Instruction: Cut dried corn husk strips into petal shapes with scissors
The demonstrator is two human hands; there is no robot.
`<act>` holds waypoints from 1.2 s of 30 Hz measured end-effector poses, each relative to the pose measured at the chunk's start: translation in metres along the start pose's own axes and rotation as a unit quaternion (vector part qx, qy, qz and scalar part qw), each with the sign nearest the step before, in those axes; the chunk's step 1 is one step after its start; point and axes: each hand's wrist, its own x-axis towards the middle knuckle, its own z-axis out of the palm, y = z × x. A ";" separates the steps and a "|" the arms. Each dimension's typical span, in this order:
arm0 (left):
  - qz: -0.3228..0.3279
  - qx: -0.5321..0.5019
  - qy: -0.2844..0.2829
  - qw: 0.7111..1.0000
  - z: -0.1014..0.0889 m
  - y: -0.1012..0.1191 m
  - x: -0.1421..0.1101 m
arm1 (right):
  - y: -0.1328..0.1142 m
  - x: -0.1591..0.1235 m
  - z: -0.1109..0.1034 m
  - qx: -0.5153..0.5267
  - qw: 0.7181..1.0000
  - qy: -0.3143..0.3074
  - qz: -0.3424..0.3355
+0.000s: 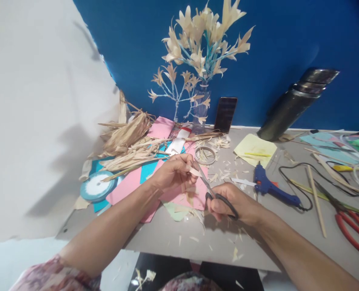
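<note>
My left hand is closed in a pinch on a small tan strip of dried husk, held over the pink paper. My right hand is closed through the black handles of a pair of scissors. The scissor blades point up and left and meet the husk strip at my left fingertips. Husk trimmings lie scattered on the grey table around both hands.
A pile of dried husks and pink and blue paper sheets lie at the left, with a blue ribbon spool. A vase of husk flowers, a phone and a metal flask stand at the back. A blue glue gun, sticks and red pliers lie right.
</note>
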 end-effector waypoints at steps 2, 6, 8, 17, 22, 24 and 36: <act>-0.003 0.000 -0.003 1.000 -0.001 -0.001 0.000 | -0.001 0.000 0.000 -0.006 1.000 -0.001 0.004; -0.005 -0.001 -0.002 1.000 -0.001 -0.001 0.000 | -0.001 0.000 0.001 -0.016 1.000 0.002 0.004; -0.006 0.003 -0.005 1.000 -0.002 -0.001 0.000 | 0.000 0.000 0.001 -0.021 1.000 0.005 0.006; -0.003 0.049 -0.049 0.998 -0.008 0.004 0.000 | 0.008 -0.001 0.000 -0.038 0.999 -0.007 0.018; -0.008 0.070 -0.054 0.996 -0.012 0.006 0.000 | 0.007 -0.001 0.000 -0.024 1.000 -0.008 0.013; -0.010 0.071 -0.050 0.996 -0.012 0.007 0.000 | 0.007 -0.001 0.001 -0.022 1.000 -0.003 0.014; -0.012 0.075 -0.014 0.997 -0.011 0.005 -0.001 | 0.002 0.002 0.004 0.023 0.999 0.035 0.027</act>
